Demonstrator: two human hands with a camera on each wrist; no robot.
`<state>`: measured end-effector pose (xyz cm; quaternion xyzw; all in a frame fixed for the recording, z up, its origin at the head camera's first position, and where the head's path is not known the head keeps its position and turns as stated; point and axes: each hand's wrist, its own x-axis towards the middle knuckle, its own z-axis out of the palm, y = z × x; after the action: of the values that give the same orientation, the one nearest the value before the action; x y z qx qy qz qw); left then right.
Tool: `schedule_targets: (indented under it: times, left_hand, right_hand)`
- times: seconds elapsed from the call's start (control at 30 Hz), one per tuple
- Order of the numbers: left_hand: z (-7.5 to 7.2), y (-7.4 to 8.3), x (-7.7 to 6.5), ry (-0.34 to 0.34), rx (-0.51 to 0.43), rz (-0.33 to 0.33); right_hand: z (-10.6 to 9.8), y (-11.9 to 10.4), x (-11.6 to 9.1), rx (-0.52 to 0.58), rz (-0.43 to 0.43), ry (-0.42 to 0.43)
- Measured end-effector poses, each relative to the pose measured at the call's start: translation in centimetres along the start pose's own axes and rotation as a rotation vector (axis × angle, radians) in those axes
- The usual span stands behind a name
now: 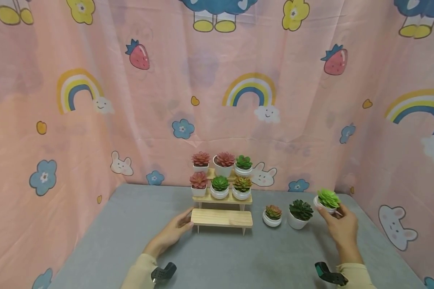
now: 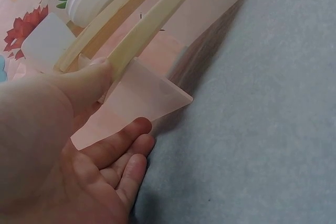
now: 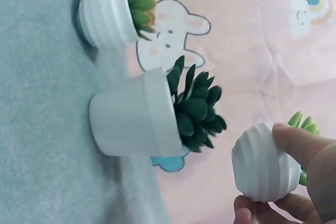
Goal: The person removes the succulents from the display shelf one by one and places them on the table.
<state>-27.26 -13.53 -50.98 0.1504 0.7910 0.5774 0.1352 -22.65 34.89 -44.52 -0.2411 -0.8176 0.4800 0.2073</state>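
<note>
At the left end of the stepped display stand's lowest wooden tier [image 1: 222, 218], my left hand [image 1: 171, 229] grips the plank between thumb and index finger. In the left wrist view the thumb [image 2: 92, 80] lies at the plank's end, and the other fingers hang loosely beside a clear leg [image 2: 142, 95]. My right hand [image 1: 341, 226] holds a bright green potted succulent [image 1: 328, 199] above the table's right side, thumb and fingers around its ribbed white pot [image 3: 265, 163]. Left of it stand a dark green succulent [image 1: 300, 214] and a small reddish-green one [image 1: 273, 216], both in white pots.
Upper tiers of the stand carry several potted succulents, among them a yellowish one [image 1: 242, 188] and a red one [image 1: 199, 184]. Grey cloth covers the table [image 1: 137, 204]. A pink patterned curtain [image 1: 159, 104] hangs behind it and along both sides.
</note>
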Motion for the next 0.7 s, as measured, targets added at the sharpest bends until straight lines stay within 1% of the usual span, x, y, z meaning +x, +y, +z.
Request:
schedule_targets:
  times: [0.1,0.17,0.3,0.6,0.7]
  left_hand:
    - [0.0,-0.2,0.1,-0.003,0.002,0.003]
    - [0.0,-0.3,0.2,-0.004,0.001,0.002]
    - [0.0,-0.4,0.3,-0.002,-0.003,-0.009]
    - [0.0,-0.4,0.2,-0.002,-0.003,-0.005]
    - [0.0,-0.4,0.3,-0.004,-0.003,-0.003]
  right_hand:
    - [0.0,0.7,0.3,0.012,0.023,0.014]
    - [0.0,1.4,0.5,0.007,0.023,0.023]
    - [0.1,2.4,1.1,-0.023,0.05,0.028]
    - [0.8,4.5,1.8,-0.135,0.072,-0.058]
    - [1.0,4.9,1.8,-0.139,0.089,-0.07]
